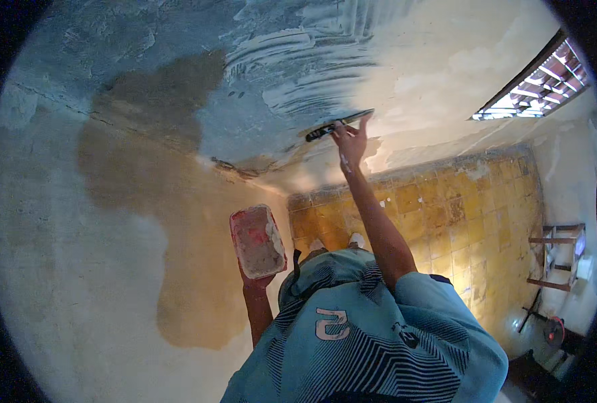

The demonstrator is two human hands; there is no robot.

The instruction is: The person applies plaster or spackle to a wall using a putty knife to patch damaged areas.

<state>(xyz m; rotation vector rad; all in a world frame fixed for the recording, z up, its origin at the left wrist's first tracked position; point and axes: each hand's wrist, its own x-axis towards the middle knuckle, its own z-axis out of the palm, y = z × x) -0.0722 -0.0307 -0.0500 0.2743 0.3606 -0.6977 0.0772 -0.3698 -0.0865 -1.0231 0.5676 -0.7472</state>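
Note:
My right hand [352,142] is raised to the wall with its fingers closed on a putty knife [320,132]. The knife has a black handle on the left and a long blade reaching right, close against the wall. Above it, arcs of whitish plaster [305,77] streak a blue-grey patch of wall. Lower down, my left hand [257,281] supports a red rectangular tub [235,236] from below. Whitish paste [263,254] coats the inside of the tub. Most of the left fingers are hidden beneath it.
Brown stains [144,114] spread over the wall corner at left, beside a cracked, broken spot [234,169]. Yellow tiles [446,208] cover the floor. A barred window [536,84] is at upper right. A wooden stand [555,258] and a fan [553,329] stand at far right.

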